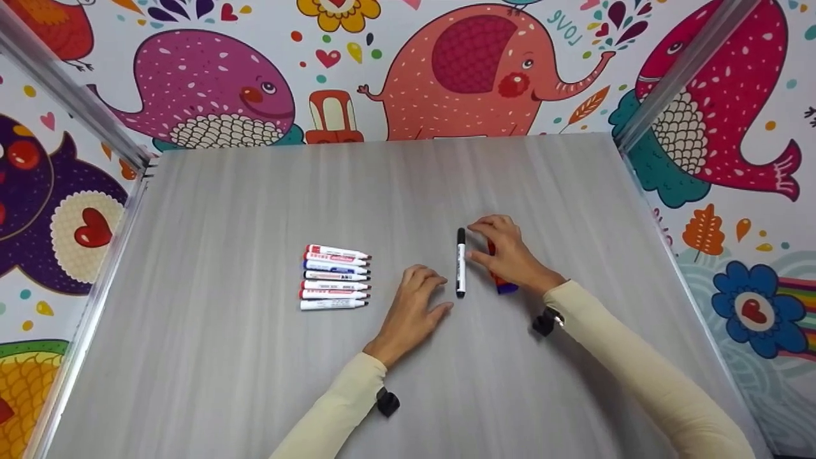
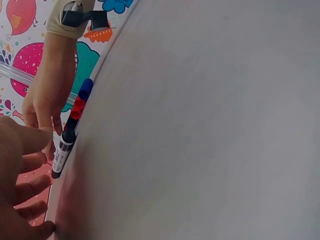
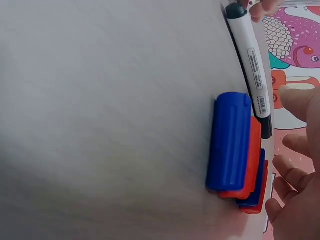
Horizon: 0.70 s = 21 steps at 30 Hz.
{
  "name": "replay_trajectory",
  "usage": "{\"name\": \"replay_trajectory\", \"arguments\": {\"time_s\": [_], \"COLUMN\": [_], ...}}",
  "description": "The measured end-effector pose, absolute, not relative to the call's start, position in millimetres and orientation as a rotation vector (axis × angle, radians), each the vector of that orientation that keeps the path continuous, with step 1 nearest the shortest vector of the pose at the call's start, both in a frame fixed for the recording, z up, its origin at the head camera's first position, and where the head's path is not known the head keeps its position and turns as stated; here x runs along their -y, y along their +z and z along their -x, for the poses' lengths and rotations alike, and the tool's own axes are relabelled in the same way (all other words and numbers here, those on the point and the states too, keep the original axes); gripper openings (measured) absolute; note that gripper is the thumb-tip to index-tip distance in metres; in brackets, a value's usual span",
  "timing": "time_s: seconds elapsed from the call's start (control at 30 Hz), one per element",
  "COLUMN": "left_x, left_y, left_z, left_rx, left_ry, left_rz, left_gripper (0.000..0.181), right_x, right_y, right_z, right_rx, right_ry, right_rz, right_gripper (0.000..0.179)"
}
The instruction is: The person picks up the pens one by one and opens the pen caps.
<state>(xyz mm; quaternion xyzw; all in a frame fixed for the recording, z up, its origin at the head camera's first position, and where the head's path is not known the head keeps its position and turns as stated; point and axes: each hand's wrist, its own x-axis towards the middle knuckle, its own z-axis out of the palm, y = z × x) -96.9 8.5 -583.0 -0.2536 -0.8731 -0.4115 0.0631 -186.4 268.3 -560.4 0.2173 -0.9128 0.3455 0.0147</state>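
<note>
A whiteboard marker (image 1: 461, 264) with a white barrel and black ends lies on the table, its black cap toward the far side. My left hand (image 1: 408, 315) hovers just left of it, fingers loosely bent and apart from the barrel. On the other side is my right hand (image 1: 510, 258), its thumb and fingertips close to the barrel but not round it. Red and blue marker caps (image 3: 230, 142) lie side by side under the right hand, partly hidden by it in the head view. Neither hand holds anything.
Several uncapped markers (image 1: 335, 277) lie in a stacked row left of my left hand, tips pointing right. The grey wood-grain table (image 1: 223, 191) is bordered by walls with cartoon animals (image 1: 472, 76) and metal frame posts (image 1: 688, 70).
</note>
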Motion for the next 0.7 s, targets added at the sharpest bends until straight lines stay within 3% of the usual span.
{"name": "replay_trajectory", "arguments": {"time_s": [0.7], "left_x": [-42], "left_y": [-586], "left_z": [104], "left_rx": [2.697], "left_ry": [-1.122], "left_rz": [0.764], "left_gripper": [0.055], "right_x": [-267], "right_y": [-564], "right_z": [199], "right_rx": [2.945], "right_ry": [1.083], "right_rz": [-0.679], "right_gripper": [0.061]}}
